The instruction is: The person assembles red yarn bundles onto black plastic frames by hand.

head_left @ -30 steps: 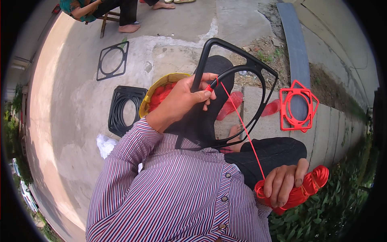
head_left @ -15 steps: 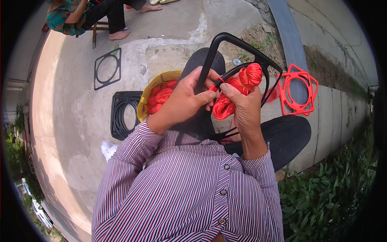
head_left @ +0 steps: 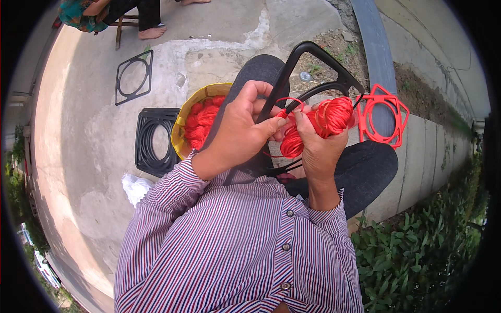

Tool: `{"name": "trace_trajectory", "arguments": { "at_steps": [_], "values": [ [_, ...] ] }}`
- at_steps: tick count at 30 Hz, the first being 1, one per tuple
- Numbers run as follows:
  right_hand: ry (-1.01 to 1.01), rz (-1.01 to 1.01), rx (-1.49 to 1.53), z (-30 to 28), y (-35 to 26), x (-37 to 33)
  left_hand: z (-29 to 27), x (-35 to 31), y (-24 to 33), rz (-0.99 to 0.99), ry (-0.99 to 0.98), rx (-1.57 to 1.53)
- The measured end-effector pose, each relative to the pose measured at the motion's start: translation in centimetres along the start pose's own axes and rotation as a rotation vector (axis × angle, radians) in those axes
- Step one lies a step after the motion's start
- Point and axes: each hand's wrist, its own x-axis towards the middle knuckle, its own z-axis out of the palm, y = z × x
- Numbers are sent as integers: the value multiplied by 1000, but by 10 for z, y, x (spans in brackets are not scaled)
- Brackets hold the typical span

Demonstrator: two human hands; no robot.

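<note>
Red plastic cord wound into a thick hank [head_left: 318, 128] sits in your right hand [head_left: 315, 148], which is clenched around it, with loose loops spilling over the top of your fingers. Just left of that grip, your left hand [head_left: 242, 130] pinches the black plastic frame [head_left: 313, 68] by one of its bars, thumb and fingertips pressed together where a thin loop of the cord crosses the bar. The frame stands tilted over your lap, its upper corner rising beyond both hands. Beyond your left wrist is a yellow round basket [head_left: 182, 125] filled with more red cord. To the right of the hank lies a red finished frame [head_left: 383, 117] on the concrete. Farther left, a stack of black frames [head_left: 151, 141] rests on the ground.
</note>
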Motion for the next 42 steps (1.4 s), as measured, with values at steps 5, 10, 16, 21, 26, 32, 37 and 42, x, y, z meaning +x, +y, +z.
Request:
{"name": "trace_trajectory", "arguments": {
  "at_steps": [5, 10, 16, 21, 26, 32, 37, 42],
  "values": [
    [-14, -74, -64, 0, -2, -2, 3, -2, -2, 23, 49, -6],
    [-41, -73, -72, 1, -5, -5, 1, 0, 3, 46, -28, 89],
    [-62, -132, -236, -5, -11, -3, 2, 2, 3, -3, -101, 24],
    [-152, -345, -423, -5, -29, -4, 6, 0, 1, 67, -83, 205],
    [-299, -548, -606, -5, -49, 1, 8, 4, -3, 257, -64, 499],
    [-276, -115, 198, -33, -74, 9, 2, 9, 10, -84, -126, 115],
    [-525, -39, 906, -122, -86, 33, -28, 13, 0, -80, -77, -112],
    [-366, -29, 1035, -167, -101, 15, -48, 16, -11, -108, 115, -185]
  ]
}}
